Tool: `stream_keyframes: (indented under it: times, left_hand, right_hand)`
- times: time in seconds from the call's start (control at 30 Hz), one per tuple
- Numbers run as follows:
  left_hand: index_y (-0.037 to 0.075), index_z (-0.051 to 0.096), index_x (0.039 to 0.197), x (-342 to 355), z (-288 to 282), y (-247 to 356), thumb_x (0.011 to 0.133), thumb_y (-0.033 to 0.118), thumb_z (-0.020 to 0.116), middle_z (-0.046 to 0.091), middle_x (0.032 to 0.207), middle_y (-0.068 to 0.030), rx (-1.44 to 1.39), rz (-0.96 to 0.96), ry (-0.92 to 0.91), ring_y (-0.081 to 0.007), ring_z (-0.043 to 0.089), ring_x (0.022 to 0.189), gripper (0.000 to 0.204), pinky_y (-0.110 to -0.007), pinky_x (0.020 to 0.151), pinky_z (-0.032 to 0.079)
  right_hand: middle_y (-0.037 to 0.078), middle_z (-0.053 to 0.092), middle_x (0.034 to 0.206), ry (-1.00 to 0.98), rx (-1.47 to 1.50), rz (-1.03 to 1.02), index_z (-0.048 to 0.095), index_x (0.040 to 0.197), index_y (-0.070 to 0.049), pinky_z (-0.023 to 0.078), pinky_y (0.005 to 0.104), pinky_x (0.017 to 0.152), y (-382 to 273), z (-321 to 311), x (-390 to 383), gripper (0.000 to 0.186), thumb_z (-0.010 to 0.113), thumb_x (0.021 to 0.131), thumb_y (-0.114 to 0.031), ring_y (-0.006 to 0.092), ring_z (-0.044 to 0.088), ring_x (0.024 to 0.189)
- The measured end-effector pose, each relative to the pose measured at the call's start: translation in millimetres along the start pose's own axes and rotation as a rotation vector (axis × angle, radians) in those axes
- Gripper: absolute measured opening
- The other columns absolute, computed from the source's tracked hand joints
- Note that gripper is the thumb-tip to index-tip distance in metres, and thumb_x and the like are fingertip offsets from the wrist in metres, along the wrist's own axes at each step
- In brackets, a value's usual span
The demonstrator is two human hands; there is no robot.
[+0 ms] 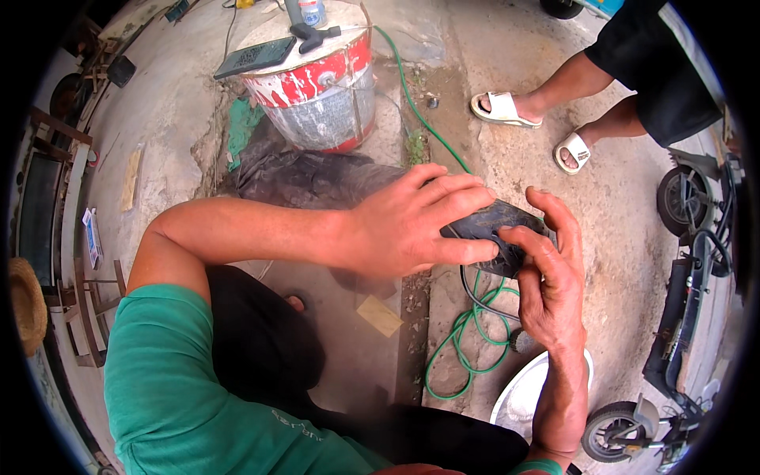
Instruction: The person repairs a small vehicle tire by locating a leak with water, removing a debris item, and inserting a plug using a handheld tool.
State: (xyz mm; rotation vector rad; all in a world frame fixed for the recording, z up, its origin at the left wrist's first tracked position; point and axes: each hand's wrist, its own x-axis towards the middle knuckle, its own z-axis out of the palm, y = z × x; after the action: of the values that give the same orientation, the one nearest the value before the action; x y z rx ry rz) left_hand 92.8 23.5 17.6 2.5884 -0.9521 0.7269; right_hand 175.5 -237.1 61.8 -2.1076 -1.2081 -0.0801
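My left hand (427, 222) reaches across the middle, palm down, its fingers bent over a dark, shiny, flat-sided piece (507, 222). From the right, my right hand (550, 273) grips that piece's near end between thumb and fingers, with its index finger raised. The piece's exact kind is hidden by both hands. Left of it, a crumpled black plastic sheet (301, 176) lies behind my left forearm; whether the two are joined I cannot tell. A thin dark cable (484, 305) hangs below the hands.
A paint-splashed red and grey bucket (324, 91) stands ahead, with a dark flat device (255, 57) and a black handled tool (313, 37) on its lid. A green hose (467, 356) coils near a white basin (511, 396). A person in white slides (507, 109) stands right; scooters (681, 317) beyond.
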Motion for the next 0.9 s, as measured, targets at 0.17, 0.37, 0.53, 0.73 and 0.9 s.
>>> stream_keyframes:
  times: [0.17,0.37,0.53,0.73,0.9]
  left_hand:
    - [0.03,0.068,0.138,1.4,0.2,-0.7,0.092,0.023,0.077,0.051,0.153,-0.0198,-0.017,0.004,-0.015,-0.0392,0.054,0.141,0.048,-0.055,0.111,0.047]
    - [0.03,0.068,0.139,3.5,0.1,0.7,0.09,0.021,0.079,0.051,0.152,-0.0197,-0.026,0.008,-0.009,-0.0394,0.055,0.14,0.051,-0.055,0.11,0.048]
    - [0.03,0.068,0.139,3.6,1.7,0.8,0.088,0.02,0.081,0.051,0.152,-0.0198,-0.022,0.006,0.002,-0.0402,0.055,0.139,0.054,-0.055,0.11,0.048]
    - [0.03,0.067,0.139,4.1,2.7,-1.2,0.089,0.021,0.081,0.05,0.152,-0.0196,-0.023,0.012,0.0,-0.0411,0.055,0.139,0.053,-0.056,0.11,0.047]
    - [0.031,0.066,0.141,0.9,2.3,-3.5,0.088,0.021,0.082,0.05,0.151,-0.0193,-0.038,0.006,-0.001,-0.0411,0.055,0.139,0.055,-0.056,0.11,0.047]
  right_hand:
    - [0.022,0.058,0.147,-0.02,0.008,-0.017,0.078,0.111,-0.007,0.044,0.0546,0.118,-0.8,1.2,-1.9,0.046,0.064,0.071,0.013,0.0462,0.053,0.141]
    - [0.022,0.059,0.145,-0.013,0.04,0.011,0.077,0.112,-0.006,0.044,0.0536,0.118,0.1,-0.7,-2.2,0.05,0.06,0.07,0.015,0.0461,0.054,0.139]
    - [0.022,0.06,0.143,0.014,0.111,0.048,0.076,0.113,-0.006,0.044,0.0538,0.117,2.1,-0.8,-3.3,0.052,0.057,0.069,0.016,0.0463,0.055,0.137]
    - [0.022,0.061,0.141,-0.006,0.025,-0.033,0.075,0.111,-0.005,0.044,0.0544,0.117,3.7,0.4,-1.5,0.049,0.06,0.069,0.015,0.0462,0.056,0.137]
    - [0.021,0.062,0.143,0.031,0.045,0.035,0.075,0.113,-0.005,0.044,0.0518,0.118,5.3,-5.9,-1.6,0.047,0.06,0.072,0.014,0.0429,0.058,0.138]
